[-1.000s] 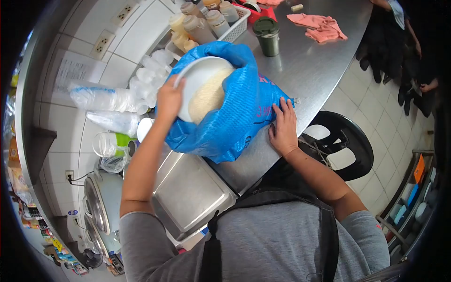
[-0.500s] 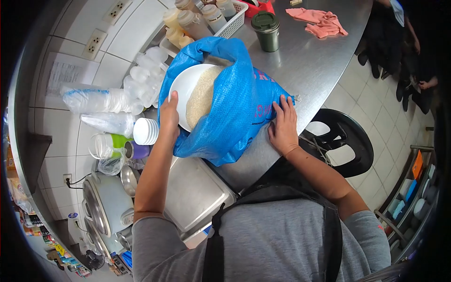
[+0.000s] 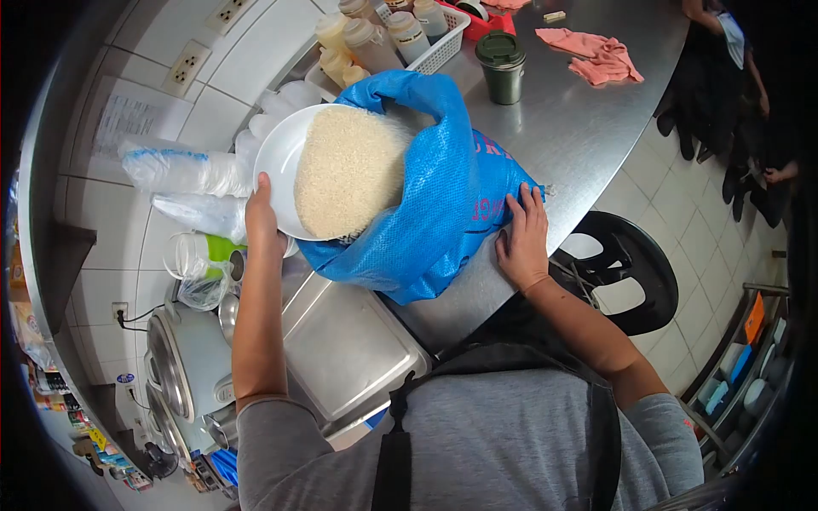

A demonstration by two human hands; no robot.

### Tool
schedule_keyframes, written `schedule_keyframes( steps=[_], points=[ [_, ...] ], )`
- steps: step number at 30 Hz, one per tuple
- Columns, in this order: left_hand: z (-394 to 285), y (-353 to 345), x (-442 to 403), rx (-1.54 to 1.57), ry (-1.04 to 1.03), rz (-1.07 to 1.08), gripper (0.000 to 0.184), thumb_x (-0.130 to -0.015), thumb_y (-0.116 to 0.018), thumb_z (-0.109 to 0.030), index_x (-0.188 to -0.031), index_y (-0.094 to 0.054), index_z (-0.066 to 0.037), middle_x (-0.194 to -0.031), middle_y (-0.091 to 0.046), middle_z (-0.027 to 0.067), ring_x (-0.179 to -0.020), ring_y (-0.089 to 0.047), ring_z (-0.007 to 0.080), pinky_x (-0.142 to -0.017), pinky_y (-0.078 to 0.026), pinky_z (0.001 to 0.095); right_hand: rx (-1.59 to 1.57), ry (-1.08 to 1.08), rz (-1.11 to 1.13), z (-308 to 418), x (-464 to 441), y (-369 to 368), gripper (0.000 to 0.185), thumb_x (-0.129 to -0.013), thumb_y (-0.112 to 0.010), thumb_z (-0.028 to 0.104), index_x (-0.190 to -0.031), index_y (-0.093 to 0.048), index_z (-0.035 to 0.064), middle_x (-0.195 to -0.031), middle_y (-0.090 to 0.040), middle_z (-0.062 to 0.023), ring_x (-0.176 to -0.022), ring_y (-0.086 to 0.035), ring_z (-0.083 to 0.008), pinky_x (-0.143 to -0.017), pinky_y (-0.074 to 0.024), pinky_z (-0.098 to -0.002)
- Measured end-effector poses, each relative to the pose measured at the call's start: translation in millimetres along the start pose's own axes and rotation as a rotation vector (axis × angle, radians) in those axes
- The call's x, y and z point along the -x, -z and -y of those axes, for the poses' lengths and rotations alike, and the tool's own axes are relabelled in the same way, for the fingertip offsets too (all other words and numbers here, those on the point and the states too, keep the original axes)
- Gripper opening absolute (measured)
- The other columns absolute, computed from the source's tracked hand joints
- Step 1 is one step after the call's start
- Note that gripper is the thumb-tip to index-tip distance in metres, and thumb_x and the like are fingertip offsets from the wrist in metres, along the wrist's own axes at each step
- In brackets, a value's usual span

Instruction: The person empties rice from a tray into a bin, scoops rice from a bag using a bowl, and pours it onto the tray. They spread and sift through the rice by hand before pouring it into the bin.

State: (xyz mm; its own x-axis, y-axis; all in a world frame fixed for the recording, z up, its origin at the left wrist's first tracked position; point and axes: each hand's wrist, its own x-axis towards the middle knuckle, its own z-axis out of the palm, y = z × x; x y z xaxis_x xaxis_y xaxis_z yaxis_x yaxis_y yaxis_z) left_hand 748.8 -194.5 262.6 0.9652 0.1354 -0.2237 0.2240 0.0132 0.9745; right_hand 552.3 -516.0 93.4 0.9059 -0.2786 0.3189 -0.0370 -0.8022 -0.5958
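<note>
A white bowl (image 3: 277,162) heaped with rice (image 3: 345,170) is tilted at the mouth of a blue woven sack (image 3: 426,204). My left hand (image 3: 262,213) grips the bowl by its near left rim, thumb on top. The sack leans on the steel table, its open mouth facing left. My right hand (image 3: 524,238) lies against the sack's lower right end, fingers spread over it. The bowl's right side is hidden by rice and the sack's edge.
A dark green lidded cup (image 3: 501,68), a basket (image 3: 443,49) of bottles and a pink cloth (image 3: 596,58) stand behind. A steel lid (image 3: 349,345) and rice cooker (image 3: 183,358) are nearer left. A black stool (image 3: 626,272) is right. Another person (image 3: 724,94) stands far right.
My left hand has drawn the bowl left out of the sack's mouth, and it now shows a larger heap of rice. My right hand stays on the sack.
</note>
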Motion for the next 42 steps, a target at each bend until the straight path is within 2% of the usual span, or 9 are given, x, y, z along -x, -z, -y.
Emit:
schedule_keyframes(
  steps=[8,14,23,26,29,32,35,40,42],
  points=[
    [2,25,17,0.195,0.075,-0.017,0.055,-0.101,-0.043,-0.039,-0.140,-0.039,0.001,-0.139,-0.050,0.0177,-0.124,-0.051,0.0332,-0.104,-0.041,0.0456,0.015,0.004,-0.002,1,-1,0,0.076,-0.069,-0.064,0.001,-0.139,-0.034,0.0029,-0.151,-0.023,-0.0232,-0.142,-0.016,-0.0449,-0.115,-0.0185,-0.0543],
    [-2,14,27,0.311,0.212,0.024,0.052,-0.102,-0.040,-0.037,-0.141,-0.038,-0.002,-0.138,-0.050,0.0160,-0.125,-0.050,0.0326,-0.105,-0.040,0.0459,0.022,0.012,-0.011,2,-1,-1,0.075,-0.069,-0.064,0.000,-0.138,-0.035,0.0027,-0.150,-0.024,-0.0234,-0.141,-0.017,-0.0449,-0.114,-0.0192,-0.0538],
    [14,51,50,0.387,0.096,0.020,0.053,-0.102,-0.042,-0.037,-0.139,-0.039,0.000,-0.137,-0.051,0.0184,-0.122,-0.053,0.0327,-0.103,-0.043,0.0462,0.019,0.024,-0.027,0,0,-4,0.075,-0.069,-0.065,0.001,-0.138,-0.035,0.0022,-0.150,-0.025,-0.0240,-0.141,-0.018,-0.0449,-0.114,-0.0190,-0.0535],
    [9,79,98,0.331,0.044,-0.132,0.055,-0.103,-0.040,-0.036,-0.140,-0.036,0.003,-0.140,-0.048,0.0188,-0.125,-0.051,0.0336,-0.103,-0.043,0.0452,0.020,0.039,-0.035,3,1,-4,0.073,-0.070,-0.065,0.002,-0.138,-0.036,0.0022,-0.150,-0.025,-0.0241,-0.141,-0.019,-0.0451,-0.114,-0.0195,-0.0529],
    [40,161,130,0.300,-0.024,-0.124,0.054,-0.102,-0.042,-0.035,-0.140,-0.037,0.003,-0.138,-0.049,0.0193,-0.124,-0.052,0.0339,-0.103,-0.043,0.0452,0.017,0.061,-0.055,4,2,-5,0.072,-0.071,-0.065,0.003,-0.138,-0.036,0.0023,-0.149,-0.026,-0.0245,-0.140,-0.021,-0.0454,-0.114,-0.0202,-0.0523],
    [52,191,187,0.294,0.041,-0.281,0.054,-0.101,-0.045,-0.034,-0.138,-0.039,0.003,-0.135,-0.051,0.0187,-0.122,-0.053,0.0320,-0.102,-0.044,0.0445,0.026,0.079,-0.064,4,1,-6,0.070,-0.073,-0.064,0.003,-0.137,-0.036,0.0016,-0.148,-0.027,-0.0252,-0.139,-0.022,-0.0458,-0.114,-0.0206,-0.0523],
    [123,255,231,0.158,0.008,-0.492,0.052,-0.099,-0.049,-0.032,-0.136,-0.041,0.003,-0.130,-0.055,0.0169,-0.117,-0.056,0.0297,-0.099,-0.045,0.0432,0.065,0.104,-0.060,0,3,-11,0.070,-0.072,-0.063,0.003,-0.137,-0.037,0.0006,-0.148,-0.028,-0.0255,-0.139,-0.022,-0.0463,-0.114,-0.0206,-0.0526],
    [164,278,266,-0.115,-0.156,-0.767,0.033,-0.097,-0.053,-0.018,-0.120,-0.058,0.005,-0.106,-0.063,0.0103,-0.097,-0.059,0.0191,-0.086,-0.047,0.0345,0.092,0.147,-0.096,-2,2,-15,0.067,-0.073,-0.060,0.006,-0.136,-0.038,-0.0007,-0.146,-0.030,-0.0255,-0.138,-0.023,-0.0459,-0.114,-0.0206,-0.0529],
    [164,280,271,-0.140,-0.218,-0.839,0.032,-0.097,-0.053,-0.018,-0.119,-0.058,0.005,-0.106,-0.063,0.0097,-0.095,-0.059,0.0184,-0.084,-0.047,0.0335,0.097,0.156,-0.105,-4,1,-17,0.067,-0.073,-0.060,0.006,-0.136,-0.038,-0.0008,-0.146,-0.031,-0.0255,-0.138,-0.024,-0.0457,-0.114,-0.0208,-0.0529]
  ],
)
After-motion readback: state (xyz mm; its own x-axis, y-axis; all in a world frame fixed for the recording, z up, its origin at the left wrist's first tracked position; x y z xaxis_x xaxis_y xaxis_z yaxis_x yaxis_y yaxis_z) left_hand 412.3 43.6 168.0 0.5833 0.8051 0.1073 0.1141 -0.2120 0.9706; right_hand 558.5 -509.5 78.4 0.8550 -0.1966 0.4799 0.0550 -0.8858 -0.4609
